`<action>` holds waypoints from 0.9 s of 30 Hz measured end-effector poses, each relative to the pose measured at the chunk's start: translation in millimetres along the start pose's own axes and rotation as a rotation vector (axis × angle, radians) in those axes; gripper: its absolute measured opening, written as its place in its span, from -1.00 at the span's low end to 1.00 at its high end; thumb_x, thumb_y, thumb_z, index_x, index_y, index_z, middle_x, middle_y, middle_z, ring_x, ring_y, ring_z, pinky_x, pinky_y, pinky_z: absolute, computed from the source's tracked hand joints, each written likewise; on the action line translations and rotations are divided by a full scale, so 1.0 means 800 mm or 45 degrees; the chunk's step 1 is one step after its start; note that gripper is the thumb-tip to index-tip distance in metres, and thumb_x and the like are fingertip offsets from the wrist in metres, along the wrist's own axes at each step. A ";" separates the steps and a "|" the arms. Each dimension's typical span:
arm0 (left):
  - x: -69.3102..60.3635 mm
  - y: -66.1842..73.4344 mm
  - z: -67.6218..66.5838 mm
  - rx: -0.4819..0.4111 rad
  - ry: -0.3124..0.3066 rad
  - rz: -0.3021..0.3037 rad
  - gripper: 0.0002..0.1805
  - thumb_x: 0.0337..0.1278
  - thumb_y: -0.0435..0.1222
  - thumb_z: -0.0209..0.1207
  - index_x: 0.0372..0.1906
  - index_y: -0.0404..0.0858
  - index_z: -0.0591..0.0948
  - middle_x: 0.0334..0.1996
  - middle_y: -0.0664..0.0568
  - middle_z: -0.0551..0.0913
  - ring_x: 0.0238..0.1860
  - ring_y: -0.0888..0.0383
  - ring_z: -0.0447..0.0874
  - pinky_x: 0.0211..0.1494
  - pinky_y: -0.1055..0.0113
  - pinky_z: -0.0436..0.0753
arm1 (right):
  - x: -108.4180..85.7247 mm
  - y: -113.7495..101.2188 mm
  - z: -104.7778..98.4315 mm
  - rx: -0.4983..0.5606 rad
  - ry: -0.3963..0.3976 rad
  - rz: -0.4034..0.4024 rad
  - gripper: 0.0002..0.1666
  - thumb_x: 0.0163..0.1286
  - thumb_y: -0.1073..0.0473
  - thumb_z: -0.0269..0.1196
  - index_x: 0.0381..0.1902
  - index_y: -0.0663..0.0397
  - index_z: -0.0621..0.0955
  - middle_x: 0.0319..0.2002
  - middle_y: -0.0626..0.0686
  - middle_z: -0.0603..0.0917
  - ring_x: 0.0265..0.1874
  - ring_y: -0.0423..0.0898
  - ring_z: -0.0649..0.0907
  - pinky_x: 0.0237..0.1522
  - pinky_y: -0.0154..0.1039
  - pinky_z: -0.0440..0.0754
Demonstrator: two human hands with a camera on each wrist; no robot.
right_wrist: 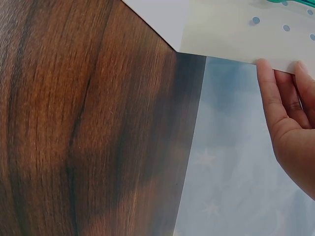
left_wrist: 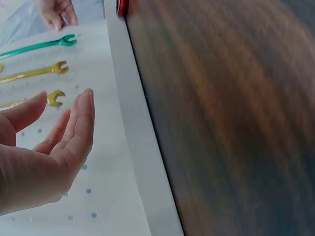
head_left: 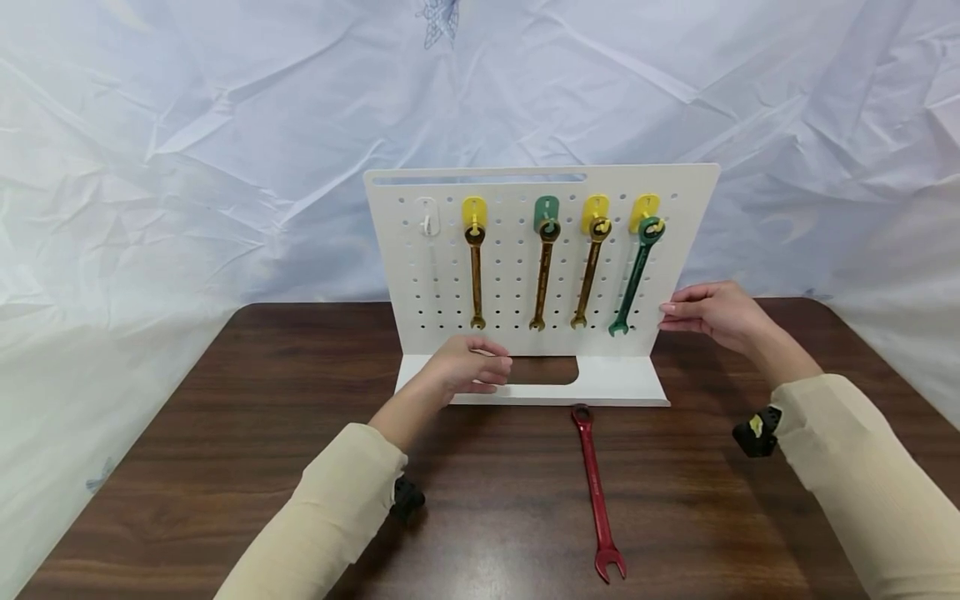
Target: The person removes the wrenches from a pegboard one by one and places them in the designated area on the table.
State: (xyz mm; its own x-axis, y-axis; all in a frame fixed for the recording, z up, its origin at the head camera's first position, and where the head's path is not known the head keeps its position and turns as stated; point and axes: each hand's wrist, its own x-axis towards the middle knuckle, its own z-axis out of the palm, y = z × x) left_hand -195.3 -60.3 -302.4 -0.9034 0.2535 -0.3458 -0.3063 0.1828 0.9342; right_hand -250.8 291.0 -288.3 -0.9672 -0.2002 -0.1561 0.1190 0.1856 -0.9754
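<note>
A white pegboard stand (head_left: 517,275) is upright on the table. Several combination wrenches hang on its hooks: three gold ones, including the leftmost gold wrench (head_left: 476,279), and a green wrench (head_left: 635,279) at the right. A red combination wrench (head_left: 592,483) lies on the table before the stand, open end toward me. My left hand (head_left: 474,365) hovers in front of the board's lower part, its fingers loosely bent and thumb apart, with nothing held. At the board's right edge, my right hand (head_left: 708,315) pinches the rim between thumb and fingers; the right wrist view shows its fingertips (right_wrist: 265,66) there.
A white hook (head_left: 428,223) at the board's upper left carries no wrench. The stand's base (head_left: 618,379) has a cut-out in its middle. Dark wood table (head_left: 262,433) surrounds it, and a pale, wrinkled cloth (head_left: 262,125) hangs behind.
</note>
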 end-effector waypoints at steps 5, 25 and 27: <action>0.000 0.007 -0.014 0.011 0.032 0.011 -0.67 0.10 -0.46 0.13 0.01 -0.46 0.46 -0.13 -0.26 0.59 -0.14 -0.09 0.62 -0.04 0.15 0.63 | -0.001 0.000 0.000 -0.017 -0.006 -0.001 -0.90 0.25 0.28 0.21 -0.29 0.14 0.65 -0.35 -0.01 0.67 -0.31 -0.04 0.69 -0.21 -0.19 0.67; -0.001 0.044 -0.059 0.016 0.144 0.027 -0.67 0.21 -0.41 0.07 0.05 -0.43 0.42 0.02 -0.22 0.49 0.08 -0.13 0.46 0.11 0.14 0.53 | 0.000 -0.001 0.001 -0.007 0.034 0.015 -0.90 0.25 0.32 0.20 -0.35 0.10 0.67 -0.37 0.01 0.67 -0.34 -0.01 0.69 -0.23 -0.18 0.68; -0.001 0.048 -0.062 0.021 0.152 0.051 -0.66 0.21 -0.41 0.07 0.07 -0.45 0.41 0.00 -0.21 0.48 0.08 -0.13 0.45 0.11 0.15 0.54 | 0.000 0.000 0.001 -0.001 0.016 0.017 -0.90 0.26 0.32 0.20 -0.35 0.10 0.66 -0.37 0.01 0.67 -0.33 -0.01 0.69 -0.22 -0.18 0.68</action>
State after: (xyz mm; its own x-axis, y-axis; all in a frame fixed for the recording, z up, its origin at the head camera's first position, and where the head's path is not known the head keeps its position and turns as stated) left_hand -221.0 -100.5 -261.5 -0.9444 0.1464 -0.2946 -0.2652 0.1908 0.9451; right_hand -250.8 290.4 -288.1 -0.9683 -0.1857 -0.1669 0.1316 0.1885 -0.9732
